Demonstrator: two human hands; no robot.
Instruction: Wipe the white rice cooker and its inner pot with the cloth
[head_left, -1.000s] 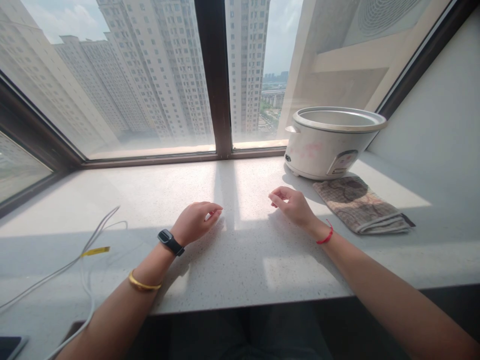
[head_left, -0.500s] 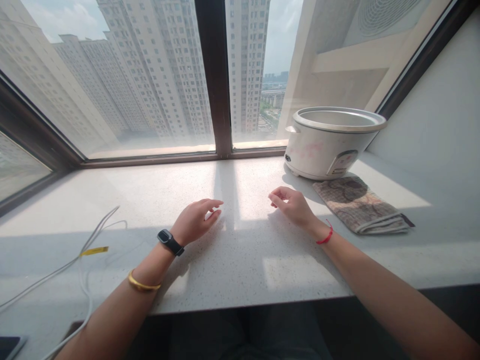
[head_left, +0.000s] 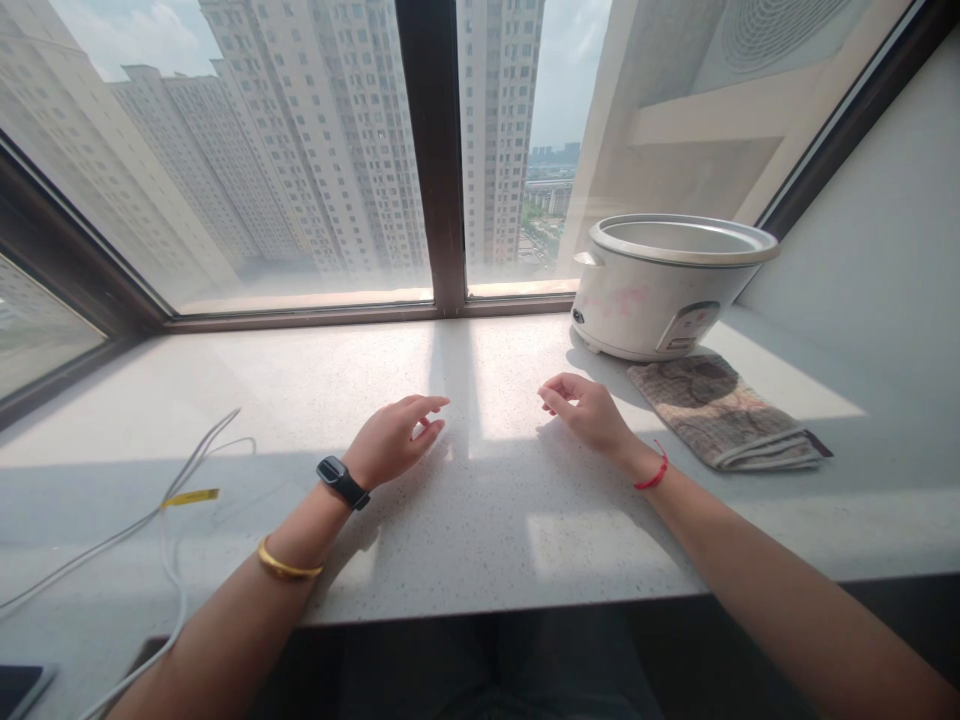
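Listed one speckled white counter [head_left: 480, 540], stone-like. Found at its far right: smooth white oval cooker [head_left: 649, 300], front panel [head_left: 686, 328] print too small to read. Just before it, folded brown-patterned textile [head_left: 716, 412], dark label [head_left: 820, 444] illegible. Recorded left hand [head_left: 394, 438], thumb and fingers apart; right hand [head_left: 585, 412], left of textile, fingers curled, could not tell whether pinching. Noted black smartwatch [head_left: 342, 481], yellow cable tag [head_left: 196, 497].

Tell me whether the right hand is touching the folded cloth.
Apart. The head view shows a strip of pale countertop between the right hand and the folded cloth.
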